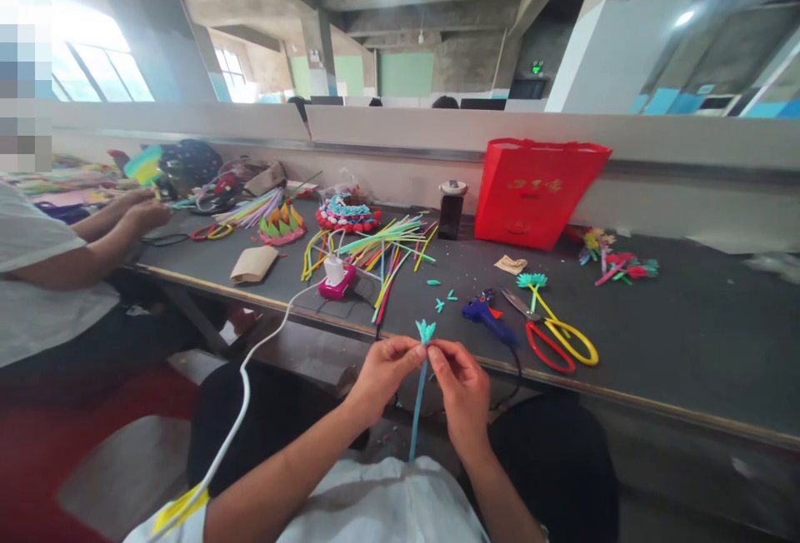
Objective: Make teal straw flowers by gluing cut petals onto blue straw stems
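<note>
Both my hands pinch the top of a light-blue pipe cleaner that hangs down towards my lap, its tip bent into a small teal flower shape. My left hand grips it from the left, my right hand from the right, fingertips nearly touching. Just beyond them on the dark table lie a blue glue gun, scissors with red and yellow handles and a finished teal flower on a yellow stem.
A pile of coloured pipe cleaners, a pink charger block with a white cable, a red bag, a dark bottle and finished craft pieces sit on the table. Another person's hands work at the left.
</note>
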{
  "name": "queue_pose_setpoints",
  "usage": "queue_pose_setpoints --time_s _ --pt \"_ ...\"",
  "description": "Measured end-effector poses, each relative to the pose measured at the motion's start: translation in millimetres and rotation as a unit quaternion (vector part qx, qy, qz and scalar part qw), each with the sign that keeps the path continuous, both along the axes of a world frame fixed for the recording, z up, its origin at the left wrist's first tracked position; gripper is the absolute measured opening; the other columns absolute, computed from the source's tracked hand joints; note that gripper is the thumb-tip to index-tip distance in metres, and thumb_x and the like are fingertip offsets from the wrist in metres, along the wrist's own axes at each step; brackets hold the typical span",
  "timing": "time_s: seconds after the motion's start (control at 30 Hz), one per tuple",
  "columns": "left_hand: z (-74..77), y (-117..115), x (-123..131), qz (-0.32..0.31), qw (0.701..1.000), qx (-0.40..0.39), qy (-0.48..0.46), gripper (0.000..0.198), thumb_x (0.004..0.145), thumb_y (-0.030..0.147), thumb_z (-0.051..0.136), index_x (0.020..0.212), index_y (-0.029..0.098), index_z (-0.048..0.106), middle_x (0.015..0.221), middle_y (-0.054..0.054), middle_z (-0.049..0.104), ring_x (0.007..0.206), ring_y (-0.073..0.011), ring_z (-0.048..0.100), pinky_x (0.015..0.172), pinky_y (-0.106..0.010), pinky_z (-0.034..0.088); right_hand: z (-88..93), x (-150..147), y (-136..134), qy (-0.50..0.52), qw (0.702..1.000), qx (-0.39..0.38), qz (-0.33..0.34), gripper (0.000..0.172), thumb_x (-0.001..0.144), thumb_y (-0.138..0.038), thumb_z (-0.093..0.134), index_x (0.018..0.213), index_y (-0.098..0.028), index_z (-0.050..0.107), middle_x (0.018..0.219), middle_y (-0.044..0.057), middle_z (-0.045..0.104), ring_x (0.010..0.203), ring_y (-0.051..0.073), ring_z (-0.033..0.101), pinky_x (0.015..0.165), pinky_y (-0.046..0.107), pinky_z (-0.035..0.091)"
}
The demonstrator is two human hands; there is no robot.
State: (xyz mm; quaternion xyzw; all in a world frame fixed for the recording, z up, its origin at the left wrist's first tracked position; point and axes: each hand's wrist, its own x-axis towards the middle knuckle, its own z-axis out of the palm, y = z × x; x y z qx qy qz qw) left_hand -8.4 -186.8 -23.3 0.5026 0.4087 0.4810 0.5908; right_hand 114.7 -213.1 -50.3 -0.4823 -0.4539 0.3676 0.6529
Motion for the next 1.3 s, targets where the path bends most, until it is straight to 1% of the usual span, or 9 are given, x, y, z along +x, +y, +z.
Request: queue_pose_setpoints --time_s 0.2,0.37,0.53,0.7,0.77,0.9,1.03,1.17,1.3 --pt "4.0 -1.5 -0.7 -0.024 1.000 0.013 0.000 0.027 0.069 0.043 0.077 0.068 0.016 0.074 0.065 -0.002 0.062 0.065 -0.0143 0.051 0.065 -0.025 0.041 -1.1 0.0 2.8 0.001 1.000 -0.002 -0.009 0.021 0.083 -0.040 0.064 0.077 -0.020 0.065 0.069 -0.001 0.061 0.064 0.014 0.052 0.063 0.025 0.043" --pt "5.4 -0.3 -4.7 -0.009 0.999 -0.052 -0.014 0.029 0.073 0.045 0.072 0.070 0.017 0.071 0.062 0.000 0.057 0.055 -0.0111 0.045 0.054 -0.023 0.035 -11.3 -1.1 3.5 0.015 0.999 -0.020 -0.040 0.022 0.087 -0.040 0.055 0.079 -0.021 0.057 0.060 -0.006 0.046 0.055 0.011 0.039 0.052 0.023 0.033" --pt "8.9 5.8 -9.9 0.012 0.999 -0.032 -0.031 0.028 0.077 0.045 0.067 0.071 0.018 0.061 0.068 -0.001 0.059 0.063 -0.0125 0.054 0.061 -0.023 0.039 -14.6 -2.1 1.0 0.010 0.999 -0.012 -0.035 0.033 0.094 -0.040 0.041 0.066 -0.023 0.039 0.057 -0.008 0.032 0.050 0.011 0.030 0.048 0.024 0.030" --pt "2.2 21.1 -10.9 0.022 0.999 0.003 0.028 0.033 0.077 0.051 0.062 0.074 0.019 0.059 0.058 0.002 0.054 0.056 -0.0124 0.051 0.057 -0.024 0.039 3.6 -19.3 -14.7 -0.102 0.993 0.059 0.018 0.021 0.090 -0.031 0.054 0.072 -0.022 0.057 0.071 -0.001 0.053 0.069 0.015 0.048 0.067 0.028 0.040" --pt "-3.3 29.6 -12.0 0.011 0.998 0.014 0.061 0.035 0.073 0.052 0.065 0.070 0.018 0.059 0.057 0.003 0.052 0.054 -0.0112 0.047 0.054 -0.023 0.037 11.4 -34.3 -21.2 -0.262 0.950 0.160 0.062 0.009 0.090 -0.026 0.055 0.091 -0.023 0.064 0.089 0.004 0.061 0.086 0.019 0.054 0.080 0.034 0.042" --pt "-14.7 43.5 -17.7 0.009 0.989 0.046 0.143 0.034 0.074 0.050 0.059 0.065 0.018 0.057 0.053 0.005 0.046 0.050 -0.0108 0.042 0.051 -0.024 0.035 12.5 -67.6 -30.7 -0.450 0.862 0.234 -0.010 0.024 0.084 -0.029 0.060 0.106 -0.021 0.063 0.103 0.010 0.059 0.098 0.027 0.050 0.086 0.044 0.041" --pt "-23.0 45.8 -18.5 0.050 0.963 0.115 0.237 0.024 0.077 0.037 0.056 0.062 0.019 0.054 0.057 0.005 0.045 0.058 -0.0120 0.042 0.059 -0.025 0.035 6.1 -93.4 -42.1 -0.492 0.835 0.244 0.036 0.017 0.078 -0.023 0.058 0.094 -0.018 0.061 0.099 0.008 0.063 0.095 0.027 0.053 0.089 0.047 0.040" --pt "-23.6 45.8 -15.6 0.055 0.931 0.183 0.310 0.019 0.081 0.028 0.051 0.065 0.020 0.055 0.067 0.002 0.052 0.067 -0.0140 0.047 0.067 -0.027 0.037 15.1 -98.9 -41.5 -0.536 0.795 0.259 0.121 0.014 0.082 -0.029 0.060 0.093 -0.021 0.061 0.100 0.008 0.065 0.097 0.027 0.054 0.089 0.045 0.041" --pt "-15.1 51.4 -19.6 0.050 0.903 0.224 0.364 0.017 0.082 0.024 0.052 0.065 0.021 0.054 0.067 0.001 0.051 0.065 -0.0145 0.049 0.066 -0.027 0.038 26.3 -92.4 -25.9 -0.540 0.809 0.231 0.044 0.009 0.082 -0.029 0.060 0.085 -0.021 0.059 0.090 0.006 0.064 0.085 0.025 0.054 0.077 0.042 0.041"
